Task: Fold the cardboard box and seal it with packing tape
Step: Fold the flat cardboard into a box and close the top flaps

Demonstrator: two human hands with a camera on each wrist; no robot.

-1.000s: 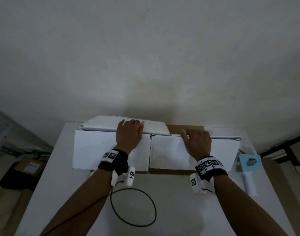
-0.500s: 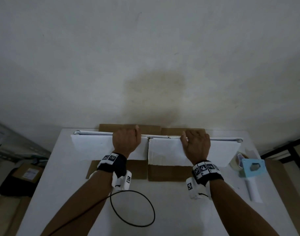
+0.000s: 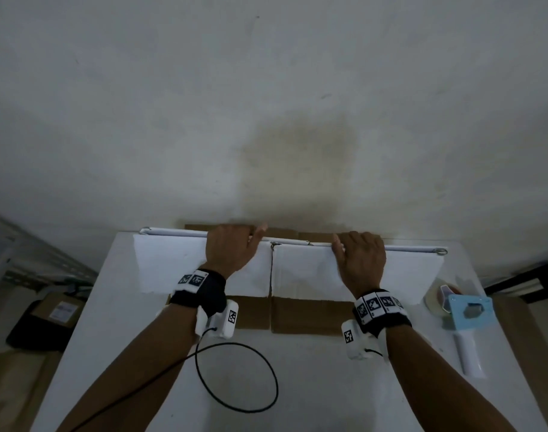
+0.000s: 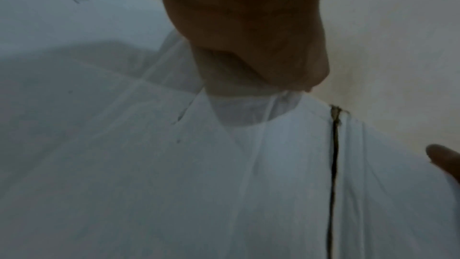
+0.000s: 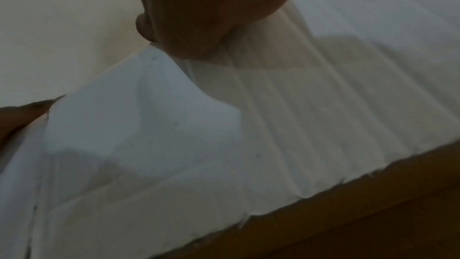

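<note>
The flattened cardboard box point(image 3: 300, 275) has white outer panels and brown flaps point(image 3: 310, 313), and it stands tilted up at the far side of the white table point(image 3: 126, 338). My left hand point(image 3: 232, 251) grips the top edge of the left panel, fingers curled over it. My right hand point(image 3: 360, 257) grips the top edge of the right panel the same way. A dark slit point(image 4: 333, 164) separates the two panels. In the wrist views each palm point(image 4: 244, 27) point(image 5: 211, 17) presses the white panel point(image 5: 174, 135). The fingertips are hidden behind the edge.
A light blue tape dispenser point(image 3: 467, 313) with a white handle and a tape roll lies on the table's right side. A black cable point(image 3: 235, 378) loops near the front. The wall point(image 3: 266, 120) stands right behind the box. A brown carton point(image 3: 61, 310) sits on the floor at left.
Both hands moved away from me toward the wall, lifting the white panels from flat to tilted up. The brown lower flaps came into view beneath them.
</note>
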